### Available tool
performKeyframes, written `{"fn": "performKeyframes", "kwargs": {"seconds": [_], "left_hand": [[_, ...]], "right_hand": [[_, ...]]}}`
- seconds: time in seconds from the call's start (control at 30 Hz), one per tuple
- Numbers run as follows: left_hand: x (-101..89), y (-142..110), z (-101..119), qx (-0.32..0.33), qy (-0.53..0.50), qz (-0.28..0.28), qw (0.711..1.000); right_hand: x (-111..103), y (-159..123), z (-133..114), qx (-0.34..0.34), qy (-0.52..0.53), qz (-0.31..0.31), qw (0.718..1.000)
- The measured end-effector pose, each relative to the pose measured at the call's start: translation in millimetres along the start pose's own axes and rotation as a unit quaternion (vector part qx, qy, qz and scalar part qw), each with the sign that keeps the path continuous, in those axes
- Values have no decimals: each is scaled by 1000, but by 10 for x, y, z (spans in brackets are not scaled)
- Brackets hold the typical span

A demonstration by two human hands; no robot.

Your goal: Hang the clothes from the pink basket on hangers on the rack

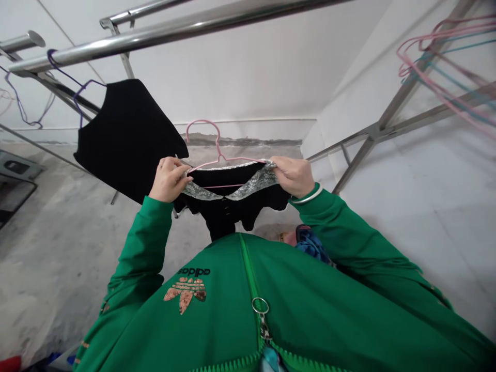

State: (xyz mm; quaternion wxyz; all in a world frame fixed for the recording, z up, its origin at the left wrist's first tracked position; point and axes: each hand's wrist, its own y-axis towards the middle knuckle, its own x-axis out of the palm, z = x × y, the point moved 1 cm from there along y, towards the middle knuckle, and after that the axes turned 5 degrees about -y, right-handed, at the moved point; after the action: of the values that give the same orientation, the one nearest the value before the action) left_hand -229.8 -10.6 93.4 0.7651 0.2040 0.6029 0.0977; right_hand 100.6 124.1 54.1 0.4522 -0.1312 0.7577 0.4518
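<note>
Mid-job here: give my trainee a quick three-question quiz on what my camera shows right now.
1. True or false: the left hand and the right hand both hold the lace collar of the black garment.
2. What colour is the hanger in that collar? A pink, B purple, C teal.
3. Fill in the blank: the bangle is on the ___ wrist.

Key: 1 true; 2 A; 3 right.
</note>
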Motion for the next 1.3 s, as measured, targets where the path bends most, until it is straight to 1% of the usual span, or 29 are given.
{"fn": "performKeyframes", "kwargs": {"seconds": [0.1, 0.17, 0.27, 0.33, 0.4, 0.47, 0.53, 0.57, 0.6, 0.63, 0.7, 0.73, 0.77, 0.8, 0.83, 0.87, 0.9, 0.97, 1.03, 1.13, 1.2, 1.3], "left_hand": [[104, 62, -40, 2, 0, -17, 1000], [133, 92, -37, -5, 16, -22, 1000], [84, 98, -14, 3, 41, -2, 999], [16, 71, -7, 11, 46, 21, 999], [-46, 24, -9, 10, 51, 47, 998], [-81, -31, -12, 10, 51, 63, 997], [-94, -74, -12, 23, 39, 60, 997], [-99, -87, -14, 32, 30, 57, 997], [-106, -92, -20, 39, 23, 55, 997], [-116, -88, -31, 43, 17, 56, 997], [-142, -61, -70, 45, 8, 61, 997], [-155, -43, -98, 43, 4, 62, 997], [-167, -24, -131, 38, -1, 60, 998], [-175, -9, -169, 28, -2, 58, 998], [-181, 0, -210, 12, 0, 57, 998], [-183, -1, -253, -8, 7, 58, 998], [-181, -12, -298, -31, 16, 65, 997], [-165, -73, -386, -80, 31, 87, 993], [-124, -182, -468, -117, 23, 107, 987], [5, -418, -565, -135, -18, 106, 985], [138, -602, -609, -136, -47, 92, 985], [365, -874, -643, -153, -95, 69, 981]], "right_hand": [[-21, 1, -11, -4, 6, 16, 1000], [-50, 10, -14, -9, 12, 24, 1000], [-120, 23, 29, -16, 26, 31, 999], [-172, 22, 94, -34, 34, 18, 999], [-216, 4, 159, -59, 38, -23, 997], [-259, -31, 184, -83, 59, -84, 991], [-315, -79, 137, -102, 128, -159, 974], [-347, -104, 88, -104, 182, -197, 958], [-378, -127, 26, -99, 242, -236, 936], [-402, -146, -45, -87, 306, -276, 907], [-414, -166, -193, -43, 433, -342, 833], [-398, -164, -262, -10, 489, -361, 794], [-368, -153, -325, 27, 537, -368, 758], [-329, -130, -381, 67, 577, -361, 730], [-284, -95, -434, 102, 608, -342, 709], [-238, -50, -488, 128, 631, -321, 695], [-194, 7, -545, 143, 645, -299, 688], [-117, 148, -676, 147, 662, -262, 686], [-52, 315, -823, 143, 670, -236, 689], [55, 596, -1042, 138, 678, -200, 694], [147, 800, -1176, 126, 673, -172, 709], [320, 1130, -1375, 104, 646, -123, 746]]}}
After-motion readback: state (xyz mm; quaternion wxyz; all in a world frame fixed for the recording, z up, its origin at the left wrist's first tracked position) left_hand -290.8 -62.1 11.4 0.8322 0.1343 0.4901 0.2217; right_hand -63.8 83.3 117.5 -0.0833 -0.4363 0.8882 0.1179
